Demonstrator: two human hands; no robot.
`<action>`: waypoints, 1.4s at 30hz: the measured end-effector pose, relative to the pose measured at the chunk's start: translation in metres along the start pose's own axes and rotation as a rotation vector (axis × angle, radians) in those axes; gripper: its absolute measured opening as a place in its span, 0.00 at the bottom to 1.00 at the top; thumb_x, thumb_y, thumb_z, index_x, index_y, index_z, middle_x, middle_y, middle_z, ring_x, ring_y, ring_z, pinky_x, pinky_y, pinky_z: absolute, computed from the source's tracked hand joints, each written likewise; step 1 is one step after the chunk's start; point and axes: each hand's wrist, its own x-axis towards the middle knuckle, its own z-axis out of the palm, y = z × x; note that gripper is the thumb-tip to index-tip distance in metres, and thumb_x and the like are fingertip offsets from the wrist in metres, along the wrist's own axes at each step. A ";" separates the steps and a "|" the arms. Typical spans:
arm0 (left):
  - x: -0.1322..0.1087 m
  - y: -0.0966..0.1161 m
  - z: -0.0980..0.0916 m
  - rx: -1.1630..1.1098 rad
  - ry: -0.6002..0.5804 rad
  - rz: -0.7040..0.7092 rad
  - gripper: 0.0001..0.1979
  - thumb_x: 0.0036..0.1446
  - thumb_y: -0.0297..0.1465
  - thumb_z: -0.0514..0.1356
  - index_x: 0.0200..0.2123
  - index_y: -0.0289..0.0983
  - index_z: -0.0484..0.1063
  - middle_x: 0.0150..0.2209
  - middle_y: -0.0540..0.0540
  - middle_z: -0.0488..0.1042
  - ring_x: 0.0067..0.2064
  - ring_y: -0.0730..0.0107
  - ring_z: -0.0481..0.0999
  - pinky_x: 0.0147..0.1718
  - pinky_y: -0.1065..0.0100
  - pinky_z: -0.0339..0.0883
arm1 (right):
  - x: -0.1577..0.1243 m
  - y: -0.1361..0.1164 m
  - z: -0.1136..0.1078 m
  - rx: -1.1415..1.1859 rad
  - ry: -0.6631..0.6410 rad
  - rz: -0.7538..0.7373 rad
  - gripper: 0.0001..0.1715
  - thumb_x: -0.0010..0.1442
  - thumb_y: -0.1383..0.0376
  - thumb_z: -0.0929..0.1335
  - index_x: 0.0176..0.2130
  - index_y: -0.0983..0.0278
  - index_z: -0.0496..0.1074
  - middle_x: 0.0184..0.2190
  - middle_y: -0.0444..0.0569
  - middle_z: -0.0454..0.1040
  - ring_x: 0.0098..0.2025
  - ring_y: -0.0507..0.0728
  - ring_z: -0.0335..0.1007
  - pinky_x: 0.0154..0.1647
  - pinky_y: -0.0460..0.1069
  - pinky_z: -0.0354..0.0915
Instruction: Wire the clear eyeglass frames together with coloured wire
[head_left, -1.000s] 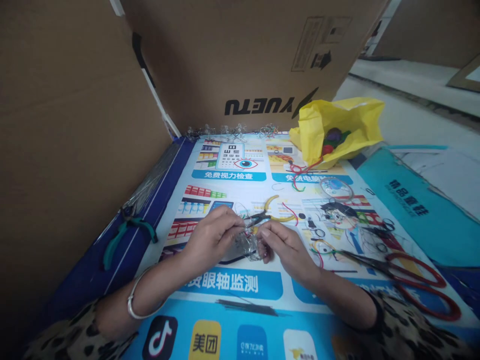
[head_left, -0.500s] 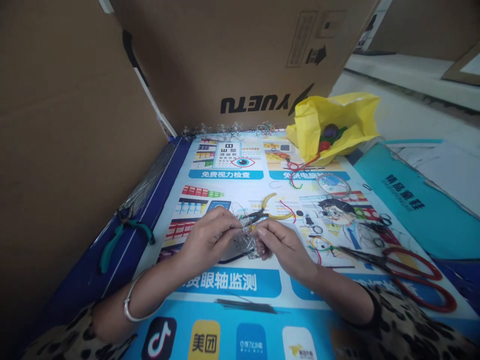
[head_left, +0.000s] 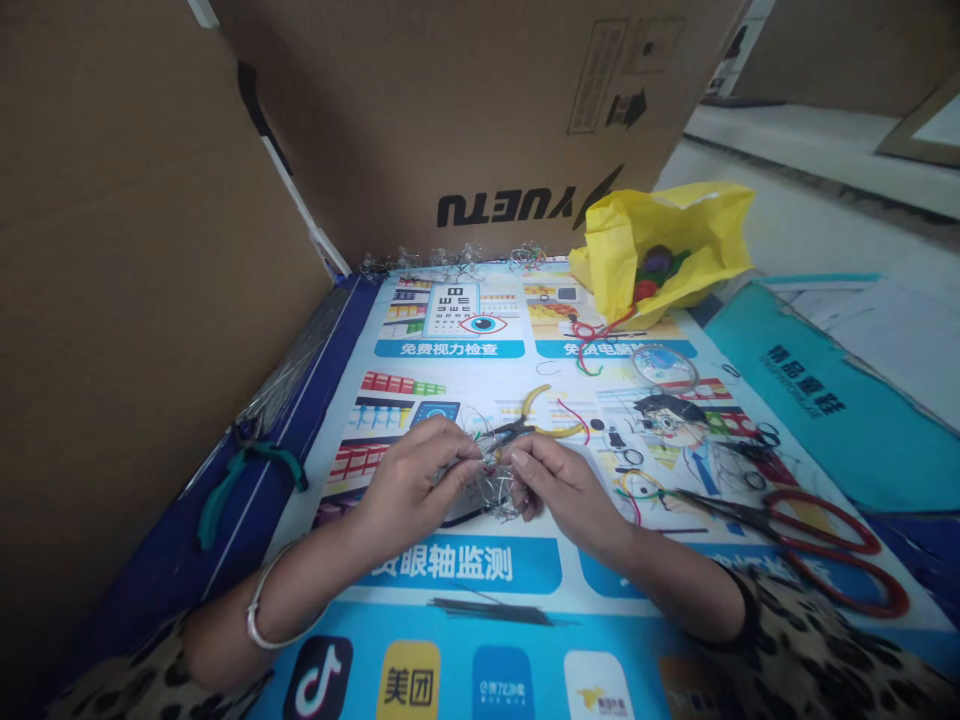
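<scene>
Left hand [head_left: 427,480]: thumb and fingers pinched together, seemingly on a thin end; blur hides the exact contact.
Right hand [head_left: 574,490]: fingers curled closed on the piece's right side.
Silvery openwork piece of bent wire [head_left: 495,490]: between both hands, over the printed worktop [head_left: 525,625].
Progress: looks partly shaped; remaining bends cannot be counted.
Since earlier frame: view shifts slightly; both grips stay.

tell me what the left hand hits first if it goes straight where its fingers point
Beyond the wire piece by the left hand, probably the right hand; depth is unclear, so the yellow-handled pliers could come first.
</scene>
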 end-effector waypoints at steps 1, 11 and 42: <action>0.000 0.001 0.000 0.002 0.000 0.003 0.04 0.56 0.25 0.55 0.33 0.35 0.71 0.31 0.47 0.69 0.36 0.72 0.68 0.35 0.69 0.63 | 0.000 0.000 0.000 -0.001 -0.001 0.003 0.16 0.62 0.55 0.60 0.33 0.64 0.64 0.19 0.39 0.66 0.19 0.46 0.62 0.19 0.42 0.61; 0.001 0.002 0.000 0.034 0.006 0.064 0.05 0.56 0.25 0.55 0.33 0.35 0.71 0.29 0.47 0.69 0.34 0.72 0.67 0.33 0.69 0.63 | 0.000 0.001 0.000 -0.036 -0.003 -0.015 0.16 0.62 0.54 0.59 0.32 0.64 0.63 0.20 0.39 0.65 0.19 0.47 0.63 0.21 0.43 0.61; 0.000 0.003 -0.011 -0.027 -0.137 0.036 0.06 0.57 0.29 0.55 0.34 0.36 0.72 0.31 0.46 0.72 0.35 0.72 0.69 0.33 0.70 0.64 | -0.001 -0.001 -0.001 -0.170 -0.012 -0.047 0.15 0.62 0.55 0.61 0.33 0.63 0.67 0.21 0.41 0.66 0.22 0.49 0.64 0.24 0.44 0.64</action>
